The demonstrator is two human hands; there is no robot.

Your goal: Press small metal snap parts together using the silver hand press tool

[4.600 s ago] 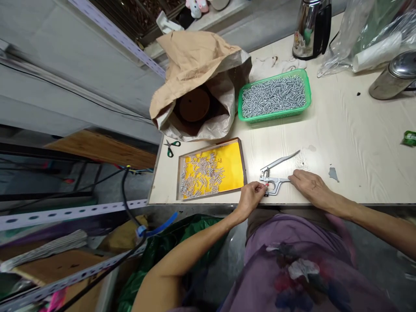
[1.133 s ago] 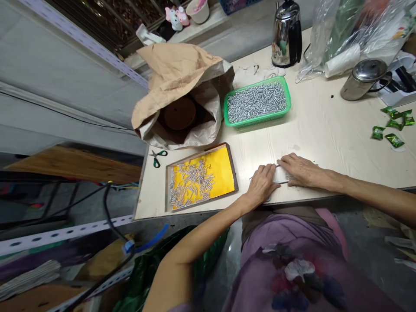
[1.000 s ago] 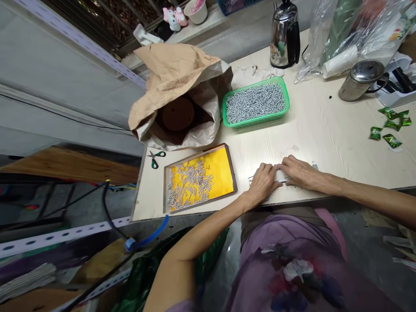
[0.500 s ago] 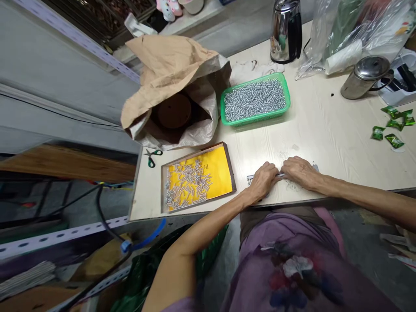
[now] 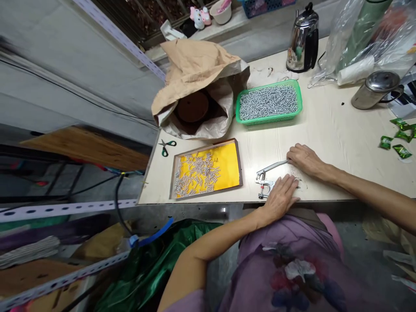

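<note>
Spreading wide, the pale tabletop (image 5: pixel 325 130) carries a paper sack (image 5: pixel 195 56) at its far left corner. A yellow-lined tray (image 5: pixel 240 167) of metal pins (image 5: pixel 199 171) lies by the near left corner; a green basket (image 5: pixel 269 119) of similar pieces stands toward the far edge. Hand pliers (image 5: pixel 273 167) lie at the near edge, handles apart. The left hand (image 5: pixel 280 197) covers the lower handle, fingers extended, any grip hidden; the right hand (image 5: pixel 305 160) has its fingers curled round the upper handle's end. Scissors (image 5: pixel 165 146) lie beside the left edge.
</note>
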